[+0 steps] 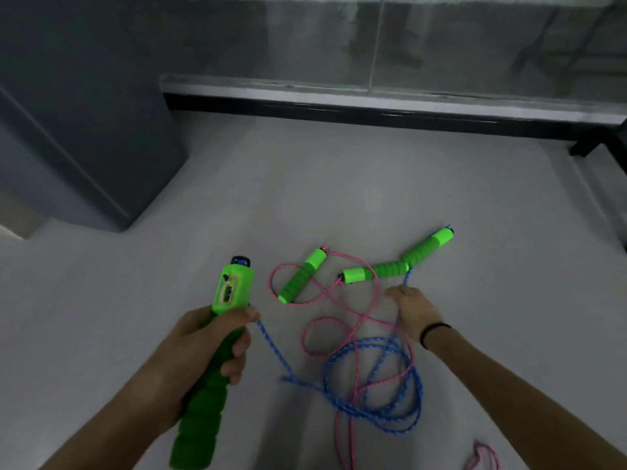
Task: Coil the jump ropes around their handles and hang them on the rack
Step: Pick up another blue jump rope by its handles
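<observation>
My left hand [207, 344] grips a green jump-rope handle [217, 361] with a counter window near its top, held upright above the floor. A blue rope [373, 385] runs from it down into loose loops on the floor. My right hand [412, 308] reaches down to the blue rope just below another green handle [428, 247]; its fingers are hidden under the hand. A pink rope [339, 320] lies tangled across the blue one, with two green handles [303, 277] [375, 271] on the floor.
A light grey floor [339, 184] spreads ahead. A dark grey cabinet [84, 113] stands at the left. A glass wall with a black base rail [373, 110] runs along the far side. A bit of pink rope [481, 454] lies at the bottom right.
</observation>
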The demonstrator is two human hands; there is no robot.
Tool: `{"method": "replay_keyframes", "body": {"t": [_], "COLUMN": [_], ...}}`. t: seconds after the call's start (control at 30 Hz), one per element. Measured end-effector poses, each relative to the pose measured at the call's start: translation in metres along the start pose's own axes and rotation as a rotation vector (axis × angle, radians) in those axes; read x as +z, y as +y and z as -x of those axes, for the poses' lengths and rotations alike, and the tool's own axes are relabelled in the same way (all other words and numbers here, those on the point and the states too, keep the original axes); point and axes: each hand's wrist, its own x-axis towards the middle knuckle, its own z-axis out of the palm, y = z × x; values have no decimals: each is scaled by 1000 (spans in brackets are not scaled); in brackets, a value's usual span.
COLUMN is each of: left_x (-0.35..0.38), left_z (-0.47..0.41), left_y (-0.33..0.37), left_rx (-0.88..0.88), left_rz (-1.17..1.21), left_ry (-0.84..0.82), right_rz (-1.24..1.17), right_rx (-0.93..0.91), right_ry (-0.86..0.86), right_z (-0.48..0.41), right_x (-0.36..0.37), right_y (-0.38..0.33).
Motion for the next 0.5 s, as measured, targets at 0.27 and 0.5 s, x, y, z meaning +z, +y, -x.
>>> {"method": "replay_keyframes", "body": {"t": [0.27, 0.5], "left_x": [-2, 27], "left_z": [3, -8], "left_y": [-3, -9], "left_rx": [-9, -18], "left_rz": [4, 22], "left_ry": [22, -50], "right_rz": [413, -173], "right_rx": [42, 68], "right_ry": [0, 55], "right_z": [-2, 86], "right_x": [43, -12], "right_y": [44, 27]}}
